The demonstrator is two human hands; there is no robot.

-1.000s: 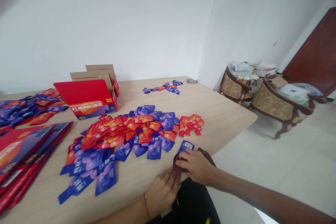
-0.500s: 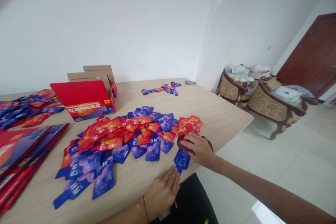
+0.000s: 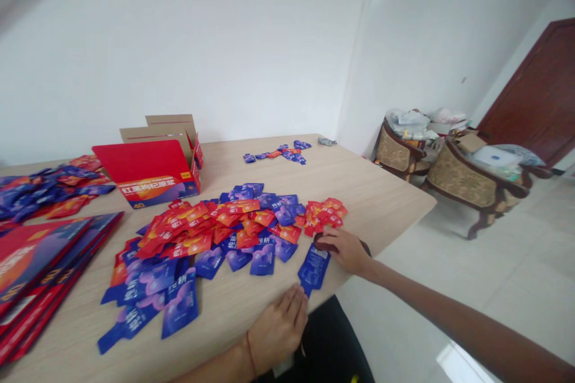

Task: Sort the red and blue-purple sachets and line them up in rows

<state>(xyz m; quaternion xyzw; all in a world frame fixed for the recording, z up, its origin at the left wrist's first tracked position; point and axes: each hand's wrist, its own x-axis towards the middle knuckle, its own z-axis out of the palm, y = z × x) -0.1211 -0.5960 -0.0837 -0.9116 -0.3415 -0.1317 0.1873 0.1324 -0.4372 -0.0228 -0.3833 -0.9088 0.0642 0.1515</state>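
Note:
My left hand (image 3: 278, 329) lies flat on the near edge of the wooden table (image 3: 386, 191), fingers stretched out and holding nothing; a red cord circles its wrist. My right hand (image 3: 345, 249) reaches further out and is curled over a small dark brown object (image 3: 322, 245), which it mostly hides. A single blue sachet (image 3: 314, 266) lies just left of that hand. Beyond it spreads a big pile of red and blue sachets (image 3: 215, 233).
An open red carton (image 3: 148, 170) stands at the back left, with flat red cartons (image 3: 40, 263) stacked at the left edge and more sachets (image 3: 45, 188) behind them. A few sachets (image 3: 281, 152) lie at the far end. Two loaded armchairs (image 3: 467, 179) stand right of the table.
My right hand has slid the dark brown object away from my left hand, up to the edge of the sachet pile. The single blue sachet now lies uncovered. My left hand has stayed put.

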